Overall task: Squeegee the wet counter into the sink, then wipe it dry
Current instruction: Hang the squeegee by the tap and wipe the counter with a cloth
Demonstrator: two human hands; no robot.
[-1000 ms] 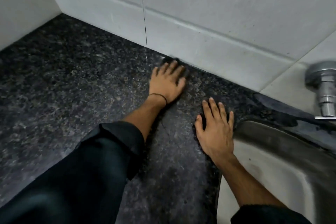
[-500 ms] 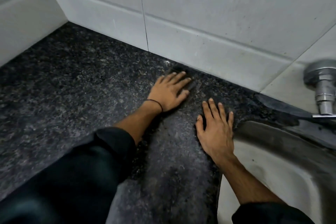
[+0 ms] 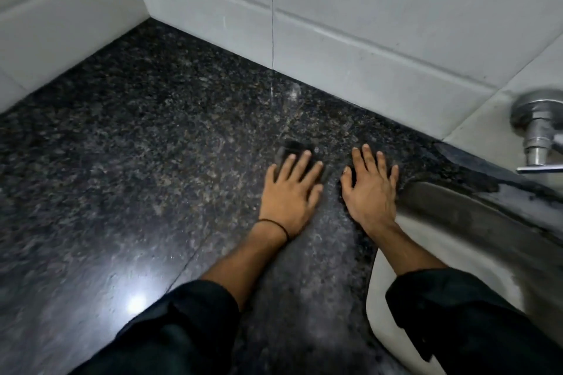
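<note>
My left hand (image 3: 291, 192) lies flat, fingers spread, pressing a small dark pad (image 3: 294, 147) onto the black speckled granite counter (image 3: 137, 161). Only the pad's far edge shows beyond my fingertips, so I cannot tell what kind of pad it is. My right hand (image 3: 371, 192) rests palm down on the counter just to the right, fingers apart and holding nothing, right next to the rim of the steel sink (image 3: 457, 222). A streaked, smeared strip runs along the counter between my two arms.
White wall tiles (image 3: 365, 24) close off the counter at the back and on the left, meeting in a corner. A chrome tap (image 3: 539, 122) sticks out of the wall above the sink at the far right. A lamp glare (image 3: 137, 304) shines on the counter near me.
My left hand has slid the dark pad from the foot of the back wall toward me, close beside my right hand. The right hand has stayed by the sink rim.
</note>
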